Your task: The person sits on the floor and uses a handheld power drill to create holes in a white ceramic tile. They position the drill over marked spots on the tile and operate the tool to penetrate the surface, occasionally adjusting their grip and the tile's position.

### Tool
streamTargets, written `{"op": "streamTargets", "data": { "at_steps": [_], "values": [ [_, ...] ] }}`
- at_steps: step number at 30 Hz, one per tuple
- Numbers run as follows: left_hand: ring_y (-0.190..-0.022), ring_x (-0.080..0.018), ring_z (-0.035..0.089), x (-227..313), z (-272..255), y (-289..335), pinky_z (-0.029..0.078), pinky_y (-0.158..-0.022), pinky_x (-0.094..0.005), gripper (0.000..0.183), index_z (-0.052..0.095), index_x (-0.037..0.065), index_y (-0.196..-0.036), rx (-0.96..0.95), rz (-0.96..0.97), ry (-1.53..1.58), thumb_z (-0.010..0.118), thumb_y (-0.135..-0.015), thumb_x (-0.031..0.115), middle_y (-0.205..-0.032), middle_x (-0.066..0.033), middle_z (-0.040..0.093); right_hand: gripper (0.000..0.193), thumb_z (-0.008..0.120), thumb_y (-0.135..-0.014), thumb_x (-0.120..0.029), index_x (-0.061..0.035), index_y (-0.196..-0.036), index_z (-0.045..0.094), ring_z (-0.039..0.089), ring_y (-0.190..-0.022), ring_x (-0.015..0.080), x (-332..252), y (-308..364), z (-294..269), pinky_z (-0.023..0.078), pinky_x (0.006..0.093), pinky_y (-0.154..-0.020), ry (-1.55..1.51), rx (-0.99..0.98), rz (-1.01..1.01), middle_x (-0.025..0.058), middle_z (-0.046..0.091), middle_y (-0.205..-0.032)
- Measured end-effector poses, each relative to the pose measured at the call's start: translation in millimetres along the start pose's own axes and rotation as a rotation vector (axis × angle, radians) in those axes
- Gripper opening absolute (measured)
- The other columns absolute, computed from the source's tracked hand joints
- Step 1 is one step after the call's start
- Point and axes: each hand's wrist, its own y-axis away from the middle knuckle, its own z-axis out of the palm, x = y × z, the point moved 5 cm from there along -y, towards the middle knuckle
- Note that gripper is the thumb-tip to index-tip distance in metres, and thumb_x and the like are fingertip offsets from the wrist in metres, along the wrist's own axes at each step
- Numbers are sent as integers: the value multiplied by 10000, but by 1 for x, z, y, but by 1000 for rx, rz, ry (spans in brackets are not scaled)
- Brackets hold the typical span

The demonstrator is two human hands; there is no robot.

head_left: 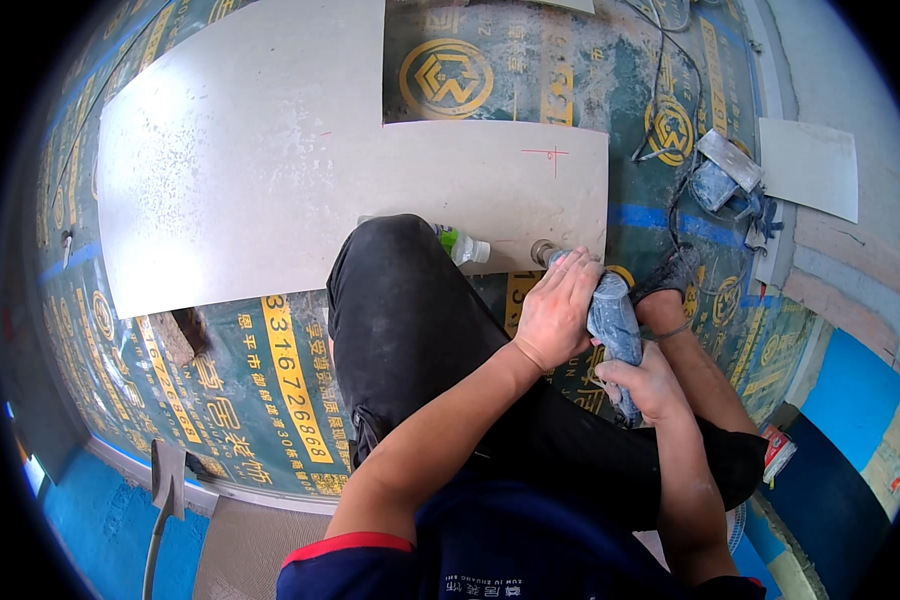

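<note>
The large tile (270, 170) running from ten to one o'clock is pale grey with faint speckles and a small red cross (553, 153) drawn near its right end, and it lies on a teal floor sheet (260, 390) printed with yellow round emblems and yellow lettering, crossed by a blue stripe at two o'clock. At the centre, the power tool (613, 325) is a dusty grey-blue, the trousers (410, 320) are black, and the bottle (463, 245) beside the knee is clear with a green label and white cap. At six o'clock the shirt (490, 555) is navy with a red sleeve edge, while a plain white sheet (810, 165) lies at two o'clock.
</note>
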Motion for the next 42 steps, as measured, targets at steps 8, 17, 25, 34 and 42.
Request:
{"op": "streamTargets", "data": {
  "at_steps": [8,17,25,34,42],
  "values": [
    [-1424,-396,529,0,0,0,404,-1220,-496,826,501,12,-1381,0,6,6,875,-658,153,-1393,-218,596,358,758,-853,-124,15,-1170,667,549,-551,100,-4,1,2,424,277,-515,-9,-8,-10,16,611,-729],
    [-1420,-391,531,2,-1,-2,406,-1217,-490,808,501,8,-1380,4,7,-20,861,-669,140,-1383,-208,600,360,750,-857,-102,19,-1185,665,547,-556,97,-5,1,1,434,272,-520,-23,-16,-5,16,614,-749],
    [-1419,-392,532,2,0,-3,404,-1219,-489,840,499,8,-1382,-4,13,-20,880,-646,150,-1384,-212,599,365,753,-856,-97,17,-1192,669,552,-559,97,-5,2,1,431,273,-520,-33,-9,-6,15,615,-754],
    [-1413,-393,534,3,-1,-3,406,-1217,-488,831,503,9,-1378,0,4,-17,879,-653,166,-1382,-213,599,364,754,-856,-95,9,-1196,673,556,-564,99,-3,1,0,434,274,-524,-45,-11,-10,17,620,-759],
    [-1415,-395,531,3,0,-4,402,-1219,-489,835,501,9,-1381,-9,2,-21,879,-653,163,-1391,-224,595,368,757,-851,-110,9,-1191,678,558,-566,100,-3,1,0,437,276,-531,-37,-2,3,22,632,-762]
  ]
}}
